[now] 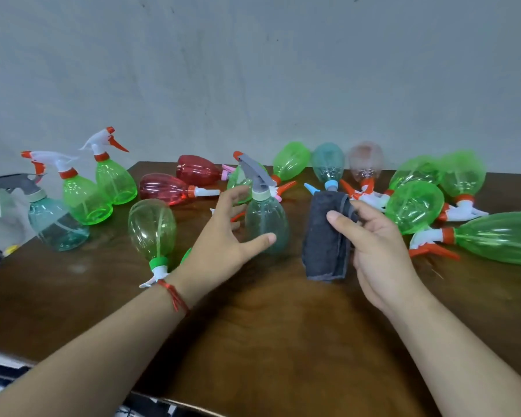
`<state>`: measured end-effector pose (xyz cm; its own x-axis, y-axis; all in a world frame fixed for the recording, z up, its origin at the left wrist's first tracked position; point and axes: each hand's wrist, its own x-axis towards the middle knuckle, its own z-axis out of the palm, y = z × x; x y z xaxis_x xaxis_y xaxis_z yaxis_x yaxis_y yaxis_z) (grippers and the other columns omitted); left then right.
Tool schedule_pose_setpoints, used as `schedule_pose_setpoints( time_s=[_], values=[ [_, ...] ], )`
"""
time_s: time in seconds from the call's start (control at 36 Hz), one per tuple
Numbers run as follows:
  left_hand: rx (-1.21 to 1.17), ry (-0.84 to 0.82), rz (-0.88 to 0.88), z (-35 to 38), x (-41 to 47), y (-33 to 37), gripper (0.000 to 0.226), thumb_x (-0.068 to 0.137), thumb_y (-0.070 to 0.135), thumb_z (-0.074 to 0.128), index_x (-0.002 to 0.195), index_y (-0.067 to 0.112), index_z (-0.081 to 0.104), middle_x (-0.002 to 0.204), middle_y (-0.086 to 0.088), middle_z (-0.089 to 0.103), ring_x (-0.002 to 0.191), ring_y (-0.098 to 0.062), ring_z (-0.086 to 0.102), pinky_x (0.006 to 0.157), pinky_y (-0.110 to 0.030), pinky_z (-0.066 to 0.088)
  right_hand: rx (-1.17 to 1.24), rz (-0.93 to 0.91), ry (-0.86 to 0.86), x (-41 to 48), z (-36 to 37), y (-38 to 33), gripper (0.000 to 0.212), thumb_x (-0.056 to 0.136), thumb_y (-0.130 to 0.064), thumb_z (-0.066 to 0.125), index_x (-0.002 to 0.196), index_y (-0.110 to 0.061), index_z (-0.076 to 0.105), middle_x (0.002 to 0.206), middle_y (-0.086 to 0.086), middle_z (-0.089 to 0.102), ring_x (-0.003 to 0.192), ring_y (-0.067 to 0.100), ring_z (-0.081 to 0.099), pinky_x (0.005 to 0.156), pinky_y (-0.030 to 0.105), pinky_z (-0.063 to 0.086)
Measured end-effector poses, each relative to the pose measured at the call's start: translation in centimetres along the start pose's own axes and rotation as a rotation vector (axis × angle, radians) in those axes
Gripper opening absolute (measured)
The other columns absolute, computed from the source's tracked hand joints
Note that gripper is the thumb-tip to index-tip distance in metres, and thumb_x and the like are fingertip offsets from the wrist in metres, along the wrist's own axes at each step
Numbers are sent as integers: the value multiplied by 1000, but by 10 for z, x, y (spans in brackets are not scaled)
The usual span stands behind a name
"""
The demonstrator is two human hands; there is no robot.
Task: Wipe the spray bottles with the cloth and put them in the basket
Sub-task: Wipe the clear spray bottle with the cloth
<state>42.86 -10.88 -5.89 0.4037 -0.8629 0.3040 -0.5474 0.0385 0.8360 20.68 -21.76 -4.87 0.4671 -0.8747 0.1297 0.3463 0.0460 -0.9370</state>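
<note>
Head view: teal bottle (266,224) stands upright, nozzle (254,171) pointing left.

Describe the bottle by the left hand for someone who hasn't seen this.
On the brown table, look mid-table between the left hand and the dark cloth in the right hand. The pale teal bottle there stands upright with a grey trigger; its green neighbours lie flat.

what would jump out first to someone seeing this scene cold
A sprawl of green spray bottles, plus two red bottles, lies mostly tipped over across the far half of the brown table. In the middle a teal bottle with a grey trigger stands upright, with the left hand spread open right at it. Just beside it, the right hand grips a folded dark cloth.
</note>
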Motion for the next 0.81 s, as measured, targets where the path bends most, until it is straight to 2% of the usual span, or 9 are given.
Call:
schedule_pose_setpoints(
  time_s=[0.14, 0.25, 0.31, 0.36, 0.42, 0.5, 0.53, 0.67, 0.81],
  values=[
    [21, 154, 4, 13, -12, -14, 100, 74, 44, 98, 151, 31, 35, 154, 16, 46, 144, 1, 48, 123, -31, 40, -12, 2, 23, 1, 0, 1, 21, 99, -6, 67, 119, -8, 75, 110, 11, 78, 104, 25, 73, 107, 59, 53],
    [30, 220, 60, 28, -5, -12, 82, 76, 41, 97, 134, 35, 39, 141, 20, 50, 139, 1, 50, 113, -10, 37, -37, -5, 2, 0, 1, 3, 19, 99, -7, 67, 116, -10, 76, 108, 11, 78, 103, 25, 74, 105, 57, 55],
    [74, 230, 125, 35, -3, -11, 78, 77, 39, 96, 133, 33, 42, 137, 15, 52, 137, 0, 50, 107, -5, 35, -54, -7, 3, 0, 0, 3, 20, 99, -8, 67, 118, -10, 75, 110, 12, 79, 105, 27, 74, 104, 54, 56],
    [135, 226, 208, 37, -4, -12, 78, 76, 37, 96, 134, 31, 44, 142, 8, 49, 140, -9, 48, 113, -15, 39, -58, -11, 6, 0, 0, 3, 21, 100, -7, 67, 119, -9, 74, 111, 11, 79, 106, 25, 75, 103, 52, 57],
    [185, 191, 258, 33, -4, -13, 79, 76, 38, 95, 134, 37, 42, 154, 6, 42, 151, -11, 40, 120, -21, 37, -47, -11, 16, 1, -2, 2, 21, 100, -7, 66, 119, -8, 74, 109, 10, 79, 104, 24, 74, 104, 53, 57],
    [251, 135, 278, 25, -2, -16, 83, 75, 38, 96, 138, 45, 42, 154, 13, 34, 154, 10, 20, 123, -13, 27, -30, -10, 23, 3, -2, 2, 20, 99, -6, 66, 118, -7, 75, 107, 13, 78, 102, 26, 73, 105, 57, 55],
    [292, 115, 277, 23, 0, -17, 87, 74, 40, 96, 143, 44, 43, 154, 13, 33, 153, 12, 18, 124, -15, 27, -31, -8, 24, 3, -2, 2, 20, 99, -6, 67, 118, -7, 75, 107, 12, 78, 102, 26, 73, 105, 56, 55],
    [454, -1, 232, 20, 9, -16, 107, 73, 51, 95, 157, 55, 29, 171, -1, 22, 161, -21, 23, 128, -39, 31, -68, 5, 12, 1, -2, 4, 20, 100, -8, 67, 118, -11, 75, 110, 13, 79, 105, 27, 75, 100, 51, 59],
    [492, -29, 226, 23, 17, -16, 103, 75, 43, 96, 155, 52, 33, 172, 3, 17, 160, -28, 28, 125, -48, 40, -89, 5, -3, 0, -2, 4, 19, 101, -9, 66, 117, -12, 76, 110, 10, 79, 106, 26, 76, 98, 47, 59]
  ],
)
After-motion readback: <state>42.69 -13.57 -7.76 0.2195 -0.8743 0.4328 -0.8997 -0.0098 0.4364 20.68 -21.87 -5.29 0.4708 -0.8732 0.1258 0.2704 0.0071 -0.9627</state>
